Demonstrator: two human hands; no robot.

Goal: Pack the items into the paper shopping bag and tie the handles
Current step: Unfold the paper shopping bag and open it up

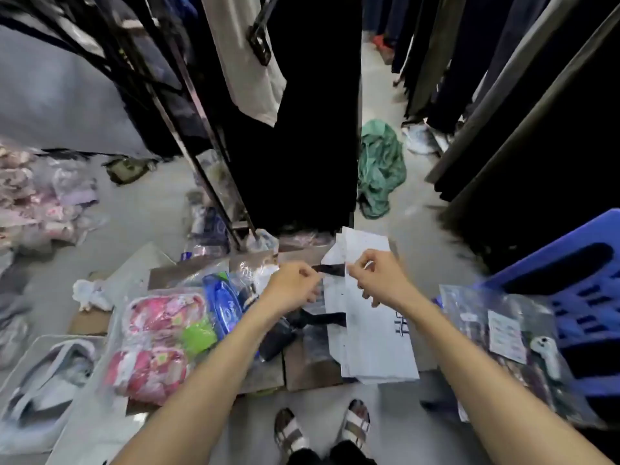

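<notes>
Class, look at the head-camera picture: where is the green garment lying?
The green garment lies crumpled on the floor in the upper middle of the head view, just right of the hanging black clothes and beyond the white paper bag.

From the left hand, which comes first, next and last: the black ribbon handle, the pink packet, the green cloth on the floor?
1. Black ribbon handle: pinched in the left hand, to its right.
2. Pink packet: lower left, on the cardboard.
3. Green cloth: far up the aisle.
</notes>
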